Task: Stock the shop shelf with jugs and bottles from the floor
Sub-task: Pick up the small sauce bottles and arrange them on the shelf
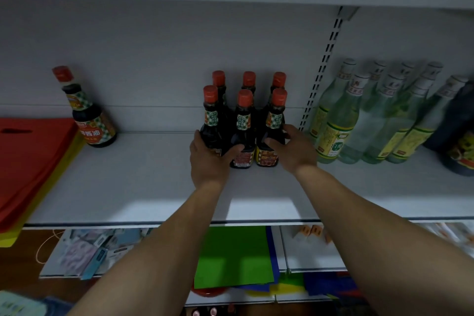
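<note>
A pale grey shelf (133,182) runs across the view, its front edge bare. In the middle stand six dark bottles (243,120) with red caps, packed in two rows of three. Well to the left one more dark bottle (88,113) stands alone (same red cap, its label facing forward). At the far left lies a stack of red and yellow sheets (30,161), overhanging the edge. To the right clear bottles (372,115) crowd together, beside a large dark jug (459,136).
</note>
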Tool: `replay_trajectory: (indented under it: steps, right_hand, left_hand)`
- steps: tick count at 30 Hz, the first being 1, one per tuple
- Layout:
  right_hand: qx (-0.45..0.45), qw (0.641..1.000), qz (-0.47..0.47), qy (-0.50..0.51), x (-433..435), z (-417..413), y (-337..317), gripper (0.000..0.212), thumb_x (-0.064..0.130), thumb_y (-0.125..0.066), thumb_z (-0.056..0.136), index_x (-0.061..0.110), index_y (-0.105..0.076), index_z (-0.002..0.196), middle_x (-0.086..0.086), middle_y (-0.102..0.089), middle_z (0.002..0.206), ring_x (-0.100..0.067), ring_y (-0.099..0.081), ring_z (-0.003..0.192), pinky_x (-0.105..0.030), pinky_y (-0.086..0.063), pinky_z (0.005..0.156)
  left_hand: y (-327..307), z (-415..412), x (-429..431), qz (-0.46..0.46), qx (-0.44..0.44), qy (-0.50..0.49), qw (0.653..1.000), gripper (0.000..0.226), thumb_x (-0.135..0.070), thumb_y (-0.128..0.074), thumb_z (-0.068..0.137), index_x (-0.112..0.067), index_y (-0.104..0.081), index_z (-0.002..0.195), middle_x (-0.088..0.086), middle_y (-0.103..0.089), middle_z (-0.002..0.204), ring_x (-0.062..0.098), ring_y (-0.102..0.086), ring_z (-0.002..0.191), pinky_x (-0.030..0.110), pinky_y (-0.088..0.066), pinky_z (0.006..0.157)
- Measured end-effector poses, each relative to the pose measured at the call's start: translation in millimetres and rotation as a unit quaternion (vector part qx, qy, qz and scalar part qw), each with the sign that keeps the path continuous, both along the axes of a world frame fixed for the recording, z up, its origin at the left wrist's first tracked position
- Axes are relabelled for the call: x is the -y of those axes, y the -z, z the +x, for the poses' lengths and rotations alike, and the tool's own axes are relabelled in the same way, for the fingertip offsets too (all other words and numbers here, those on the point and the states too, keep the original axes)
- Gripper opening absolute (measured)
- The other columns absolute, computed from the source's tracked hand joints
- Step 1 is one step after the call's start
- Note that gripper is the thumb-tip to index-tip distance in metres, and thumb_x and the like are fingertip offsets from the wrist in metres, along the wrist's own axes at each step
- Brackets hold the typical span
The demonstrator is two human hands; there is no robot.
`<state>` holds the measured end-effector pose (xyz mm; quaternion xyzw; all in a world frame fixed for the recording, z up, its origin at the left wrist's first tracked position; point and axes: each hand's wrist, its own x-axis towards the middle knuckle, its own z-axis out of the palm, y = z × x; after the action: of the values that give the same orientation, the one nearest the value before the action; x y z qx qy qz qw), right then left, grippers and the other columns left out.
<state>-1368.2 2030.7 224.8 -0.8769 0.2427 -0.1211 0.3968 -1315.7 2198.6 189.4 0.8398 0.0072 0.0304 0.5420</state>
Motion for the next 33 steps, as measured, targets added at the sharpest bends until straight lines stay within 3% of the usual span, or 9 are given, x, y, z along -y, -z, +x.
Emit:
replay_trajectory:
  steps: [8, 13, 26, 30, 33]
  right_hand:
    - [0.036, 0.999, 0.006, 0.003, 1.3, 6.1, 1.9, 0.05, 0.036, -0.066, 0.088, 0.017, -0.053, 0.133, -0.007, -0.061, 0.129, -0.028, -0.058, 0.115, -0.037, -0.048, 0.091]
    - [0.025, 1.0, 0.008, 0.0, 3.8, 6.4, 3.8, 0.057, 0.039, -0.066, 0.088, 0.018, -0.049, 0.139, -0.008, -0.058, 0.133, -0.028, -0.055, 0.12, -0.039, -0.046, 0.097]
    - [0.024, 1.0, 0.003, 0.009, -0.9, 4.0, 1.3, 0.055, 0.034, -0.065, 0.09, 0.018, -0.049, 0.14, -0.009, -0.057, 0.135, -0.029, -0.053, 0.124, -0.039, -0.044, 0.102]
    - [-0.001, 1.0, -0.001, 0.015, -5.4, -1.8, -4.6, 0.055, 0.031, -0.062, 0.092, 0.014, -0.044, 0.142, -0.009, -0.053, 0.14, -0.03, -0.05, 0.127, -0.035, -0.042, 0.099]
    - [-0.008, 0.999, -0.027, 0.043, -11.5, -8.1, -4.7, 0.047, 0.034, -0.061, 0.092, 0.01, -0.053, 0.131, -0.013, -0.057, 0.132, -0.031, -0.053, 0.12, -0.035, -0.043, 0.092]
  left_hand:
    - [0.8, -0.2, 11.8, -0.027, 0.008, -0.045, 0.999, 0.104, -0.056, -0.08, 0.064, -0.015, -0.031, 0.146, 0.009, -0.041, 0.146, 0.029, -0.042, 0.132, 0.052, -0.043, 0.103]
    - [-0.5, -6.6, 19.0, -0.028, -0.001, -0.045, 0.999, 0.11, -0.046, -0.076, 0.075, -0.012, -0.007, 0.154, 0.008, -0.02, 0.159, 0.025, -0.021, 0.145, 0.04, -0.027, 0.112]
    - [-2.9, -6.8, 18.9, -0.033, -0.024, -0.023, 0.999, 0.111, -0.044, -0.076, 0.077, -0.01, -0.003, 0.154, 0.008, -0.015, 0.161, 0.026, -0.02, 0.146, 0.039, -0.023, 0.116]
    - [-0.4, -0.1, 1.5, -0.057, -0.034, 0.014, 0.998, 0.092, -0.04, -0.07, 0.084, -0.016, -0.015, 0.153, -0.002, -0.042, 0.147, 0.018, -0.046, 0.13, 0.032, -0.038, 0.107]
    - [-1.6, -2.5, -15.1, -0.082, -0.048, 0.031, 0.995, 0.068, -0.03, -0.062, 0.092, -0.021, -0.028, 0.151, -0.006, -0.049, 0.141, 0.015, -0.05, 0.125, 0.027, -0.038, 0.104]
